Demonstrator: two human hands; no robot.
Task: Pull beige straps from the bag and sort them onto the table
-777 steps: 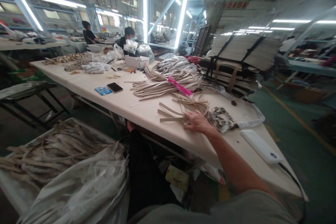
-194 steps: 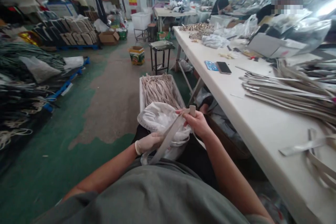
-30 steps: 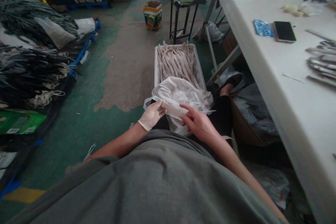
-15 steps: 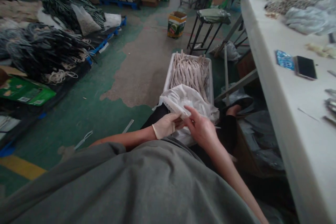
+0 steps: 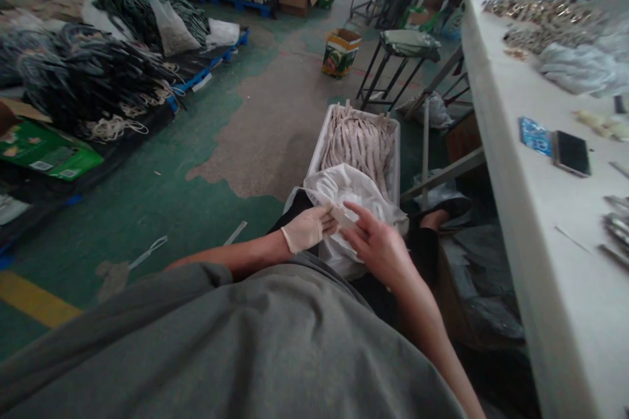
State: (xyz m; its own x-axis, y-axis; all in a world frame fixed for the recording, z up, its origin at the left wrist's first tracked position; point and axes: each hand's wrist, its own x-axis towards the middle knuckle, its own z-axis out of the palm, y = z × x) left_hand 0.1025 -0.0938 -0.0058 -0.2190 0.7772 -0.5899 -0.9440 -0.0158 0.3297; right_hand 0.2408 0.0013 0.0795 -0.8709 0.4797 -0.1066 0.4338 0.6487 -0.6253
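My left hand (image 5: 308,228), in a pale glove, is closed on a small whitish strip (image 5: 343,215) over my lap. Facing it from the right, my bare right hand (image 5: 376,236) has its fingers at the strip's other end, the index finger stretched along it; its grip is partly hidden. Beneath both hands a white plastic bag (image 5: 344,180) lies bunched over my lap and the near end of a white crate (image 5: 314,144). Beige fabric strips (image 5: 358,141) fill that crate.
On the right, a long white table (image 5: 521,209) bears a phone (image 5: 571,152), a blue packet (image 5: 535,136) and metal parts. A stool (image 5: 410,42) and carton (image 5: 341,52) stand ahead. Bundled cords (image 5: 98,72) lie on a pallet at left.
The view has tilted and shifted slightly, so the surroundings sit lower in it. Between my hands the whitish strip now shows more clearly, apart from the bag.
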